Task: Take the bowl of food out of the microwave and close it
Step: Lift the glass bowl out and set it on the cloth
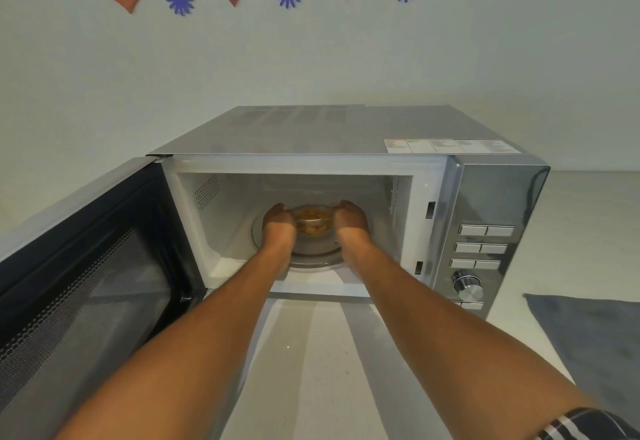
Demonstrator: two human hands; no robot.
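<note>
A silver microwave [346, 135] stands on the counter with its door [90, 266] swung wide open to the left. Inside, a clear glass bowl [313, 223] of yellowish food rests on the glass turntable [311, 259]. Both my arms reach into the cavity. My left hand [278, 220] cups the bowl's left side and my right hand [351, 218] cups its right side. The fingers wrap around the bowl's wall. The bowl looks to be still resting on the turntable.
The control panel with buttons and a dial [467, 287] is at the microwave's right front. A grey cloth [588, 335] lies on the pale counter [311, 370] to the right. A wall is right behind the microwave.
</note>
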